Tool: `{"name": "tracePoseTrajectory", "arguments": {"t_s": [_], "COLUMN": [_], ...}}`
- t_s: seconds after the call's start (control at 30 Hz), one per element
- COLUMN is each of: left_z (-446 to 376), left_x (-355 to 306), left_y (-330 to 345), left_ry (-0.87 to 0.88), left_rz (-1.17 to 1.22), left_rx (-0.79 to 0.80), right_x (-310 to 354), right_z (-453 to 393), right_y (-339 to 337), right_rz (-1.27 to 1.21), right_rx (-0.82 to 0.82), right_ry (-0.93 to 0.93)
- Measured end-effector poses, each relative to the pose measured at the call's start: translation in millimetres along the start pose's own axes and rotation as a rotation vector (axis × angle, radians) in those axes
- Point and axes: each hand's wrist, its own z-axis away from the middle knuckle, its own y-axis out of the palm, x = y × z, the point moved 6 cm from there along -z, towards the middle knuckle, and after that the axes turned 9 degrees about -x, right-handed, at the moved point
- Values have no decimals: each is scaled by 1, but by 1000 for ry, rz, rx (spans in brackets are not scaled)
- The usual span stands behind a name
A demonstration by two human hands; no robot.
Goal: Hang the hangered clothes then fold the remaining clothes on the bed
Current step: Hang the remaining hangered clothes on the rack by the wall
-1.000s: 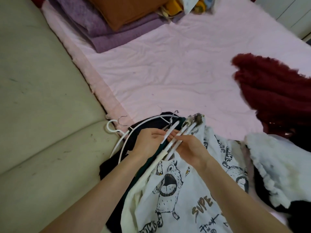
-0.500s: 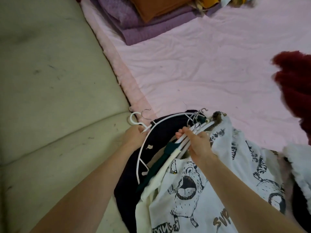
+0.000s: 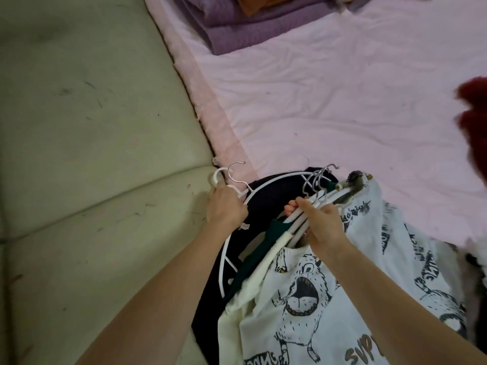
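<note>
**Hangers at the near edge of the bed, padded panel to the left**

The pink bed sheet (image 3: 342,106) fills the right and far side, with the pale padded panel (image 3: 79,127) along its left edge. A stack of folded purple blankets (image 3: 237,30) lies at the far end. At the near edge, the left hand (image 3: 226,206) sits left of the right hand (image 3: 321,225). The white wire hangers (image 3: 263,188) lie between them, over a black garment (image 3: 276,198). The white cartoon-printed shirt (image 3: 329,299) lies nearest, below the right hand. A dark red fuzzy garment (image 3: 474,122) lies at the far right.

Two bare forearms, no sleeves; left hand (image 3: 226,206), right hand (image 3: 322,230).
</note>
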Motion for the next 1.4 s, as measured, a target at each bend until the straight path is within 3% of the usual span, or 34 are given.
{"name": "tracePoseTrajectory", "arguments": {"t_s": [0.13,0.3,0.53,0.67,0.77,0.83,0.97,1.2,1.4], "left_z": [14,12,18,30,45,58,82,177,302], "left_x": [30,30,15,10,-22,-45,-75,-156,-194], "left_y": [3,15,9,8,-1,-17,-57,-153,-221], "left_ry": [-98,-83,38,-214,-161,-153,-219,20,252], "left_rz": [37,145,572,816,821,874,936,879,871], "left_rx": [91,139,75,299,563,599,524,471,441], "right_x": [-2,-5,-11,-13,-13,-5,27,101,121], "right_z": [6,-5,-12,-5,4,17,51,167,306], "right_y": [9,22,24,17,4,-15,-69,-140,-212], "right_rz": [108,136,113,-27,-104,-140,-197,-253,-249], "right_rx": [16,0,1,36,33,4,-96,-6,-16], "right_ry": [4,8,-28,-11,-1,-8,-5,-107,-261]}}
